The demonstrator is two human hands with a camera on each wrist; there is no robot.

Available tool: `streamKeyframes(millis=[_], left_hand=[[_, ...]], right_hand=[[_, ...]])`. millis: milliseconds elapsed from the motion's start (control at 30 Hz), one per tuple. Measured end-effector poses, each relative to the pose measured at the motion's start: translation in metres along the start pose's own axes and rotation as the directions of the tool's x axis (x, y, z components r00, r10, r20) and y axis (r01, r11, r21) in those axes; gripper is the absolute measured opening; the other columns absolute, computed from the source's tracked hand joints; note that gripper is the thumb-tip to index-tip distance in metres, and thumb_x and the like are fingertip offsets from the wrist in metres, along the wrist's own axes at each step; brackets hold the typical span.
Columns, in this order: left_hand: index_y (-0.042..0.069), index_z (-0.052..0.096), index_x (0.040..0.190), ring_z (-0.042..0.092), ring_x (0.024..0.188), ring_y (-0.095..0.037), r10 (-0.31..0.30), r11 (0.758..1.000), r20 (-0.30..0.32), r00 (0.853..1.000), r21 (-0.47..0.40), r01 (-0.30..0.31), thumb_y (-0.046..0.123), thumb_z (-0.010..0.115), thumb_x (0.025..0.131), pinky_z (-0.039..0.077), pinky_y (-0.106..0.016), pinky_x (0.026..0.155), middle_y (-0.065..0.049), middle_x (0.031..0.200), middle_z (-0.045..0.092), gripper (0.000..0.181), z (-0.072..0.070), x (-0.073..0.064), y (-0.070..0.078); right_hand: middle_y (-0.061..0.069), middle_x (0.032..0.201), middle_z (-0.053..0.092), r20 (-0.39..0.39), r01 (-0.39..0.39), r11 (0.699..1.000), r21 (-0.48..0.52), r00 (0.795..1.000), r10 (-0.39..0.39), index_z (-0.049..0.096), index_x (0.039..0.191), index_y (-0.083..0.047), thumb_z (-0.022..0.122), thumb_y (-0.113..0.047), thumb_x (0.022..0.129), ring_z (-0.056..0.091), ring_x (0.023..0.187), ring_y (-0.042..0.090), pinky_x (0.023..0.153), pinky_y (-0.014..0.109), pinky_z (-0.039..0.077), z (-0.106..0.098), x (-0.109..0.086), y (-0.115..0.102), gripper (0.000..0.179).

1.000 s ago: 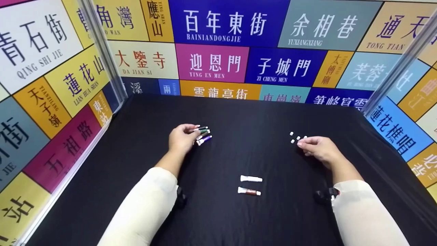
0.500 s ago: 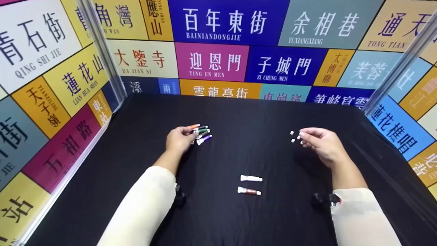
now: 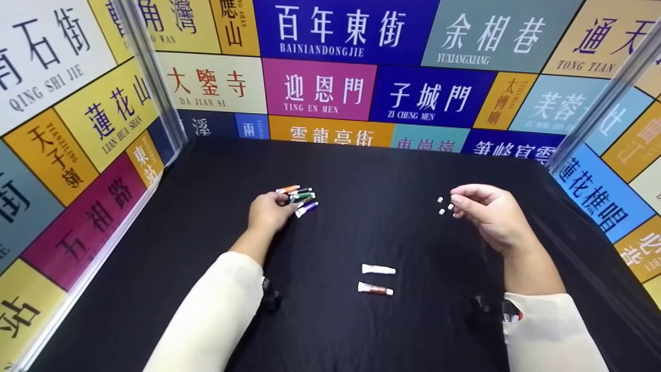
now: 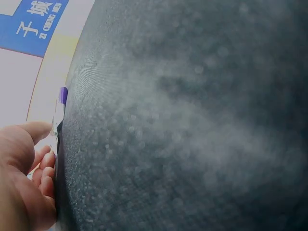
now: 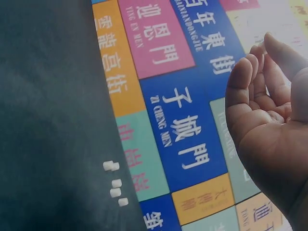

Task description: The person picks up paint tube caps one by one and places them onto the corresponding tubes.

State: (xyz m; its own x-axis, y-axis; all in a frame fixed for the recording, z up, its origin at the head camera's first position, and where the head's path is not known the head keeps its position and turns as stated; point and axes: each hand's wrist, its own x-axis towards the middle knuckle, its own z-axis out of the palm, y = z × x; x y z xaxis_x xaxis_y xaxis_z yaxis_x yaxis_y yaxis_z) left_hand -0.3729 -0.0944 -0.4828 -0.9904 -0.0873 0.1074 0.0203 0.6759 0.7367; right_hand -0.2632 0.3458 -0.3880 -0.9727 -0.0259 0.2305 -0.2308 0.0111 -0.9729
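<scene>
Left hand (image 3: 267, 213) grips clustered coloured tubes (image 3: 304, 196) on black tabletop (image 3: 330, 336); right hand (image 3: 488, 212), fingertips drawn together, hovers near white pieces (image 3: 441, 212), catch unclear. Sideways nudge could roll tubes apart; brushing fingertips might scatter pieces.

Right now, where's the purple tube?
In the head view, the purple tube lies slightly left of centre, just right of the left hand, lowest among the bunched tubes.

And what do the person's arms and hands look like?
The left sleeve and right sleeve are plain cream, leaving the left hand and right hand bare, without gloves. The left gadget and right gadget by the sleeve ends are black, and the right one shows some red.
</scene>
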Motion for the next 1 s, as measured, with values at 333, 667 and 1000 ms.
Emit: streamKeyframes(millis=[333, 667, 1000], left_hand=[[0.015, 0.084, 0.117, 0.071, 0.119, -0.036, 0.043, 0.994, 0.047, 0.998, 0.099, -0.048, 0.022, 0.081, 0.089, 0.052, -0.045, 0.109, -0.013, 0.121, 0.08, 0.03, -0.002, 0.002, -0.001], [0.012, 0.083, 0.116, 0.071, 0.115, -0.034, 0.011, 0.999, 0.055, 0.998, 0.05, -0.013, 0.022, 0.076, 0.093, 0.053, -0.044, 0.107, -0.011, 0.116, 0.081, 0.026, -0.002, -0.001, 0.0], [0.012, 0.083, 0.116, 0.071, 0.113, -0.03, -0.01, 0.999, 0.078, 0.997, -0.042, 0.014, 0.027, 0.074, 0.094, 0.053, -0.043, 0.105, -0.01, 0.117, 0.081, 0.028, -0.007, 0.0, 0.008]], right_hand=[[0.002, 0.086, 0.078, 0.065, 0.039, 0.999, -0.036, 0.997, -0.037, 0.073, 0.107, 0.013, 0.069, 0.012, 0.096, 0.07, 0.074, 0.013, 0.073, 0.024, 0.063, 0.011, -0.002, -0.002, 0.012], [0.005, 0.085, 0.077, 0.036, 0.026, 0.999, -0.034, 0.999, -0.025, 0.074, 0.104, 0.011, 0.067, 0.015, 0.094, 0.072, 0.074, 0.014, 0.072, 0.025, 0.063, 0.014, -0.003, -0.004, 0.013], [0.002, 0.085, 0.079, 0.048, 0.081, 0.996, -0.037, 0.996, -0.08, 0.069, 0.105, 0.021, 0.065, 0.02, 0.092, 0.072, 0.071, 0.015, 0.072, 0.025, 0.063, 0.019, -0.01, -0.017, 0.014]])
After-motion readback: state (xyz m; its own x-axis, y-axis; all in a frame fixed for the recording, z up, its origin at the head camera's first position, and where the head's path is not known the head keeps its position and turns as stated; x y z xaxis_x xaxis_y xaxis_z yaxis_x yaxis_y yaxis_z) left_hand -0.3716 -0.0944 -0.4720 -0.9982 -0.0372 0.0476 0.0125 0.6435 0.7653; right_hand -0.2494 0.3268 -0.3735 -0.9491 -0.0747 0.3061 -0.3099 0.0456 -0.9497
